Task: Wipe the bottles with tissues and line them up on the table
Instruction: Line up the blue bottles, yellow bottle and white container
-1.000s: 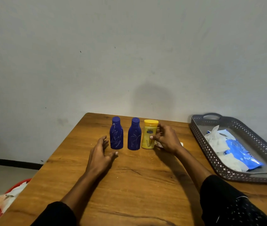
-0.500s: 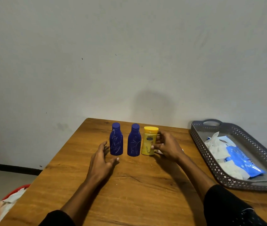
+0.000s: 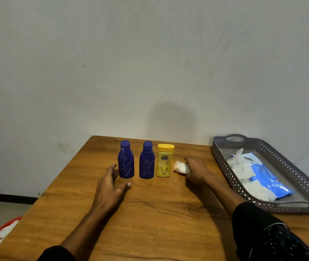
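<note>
Three bottles stand upright in a row near the far edge of the wooden table [image 3: 150, 213]: a dark blue bottle [image 3: 125, 162] on the left, a second dark blue bottle [image 3: 147, 163] in the middle, and a yellow bottle [image 3: 163, 161] on the right. My left hand [image 3: 110, 187] rests flat on the table just in front and left of the first blue bottle, fingers relaxed. To the right of the yellow bottle, my right hand [image 3: 197, 171] holds a crumpled white tissue [image 3: 181, 167] against the table.
A grey perforated tray [image 3: 270, 153] at the table's right side holds a blue and white tissue pack [image 3: 257, 176]. A red bin [image 3: 1, 232] with used tissues sits on the floor at lower left. A plain wall rises behind the table.
My right hand has let go of the yellow bottle and moved right to the crumpled tissue. My left hand has hardly moved.
</note>
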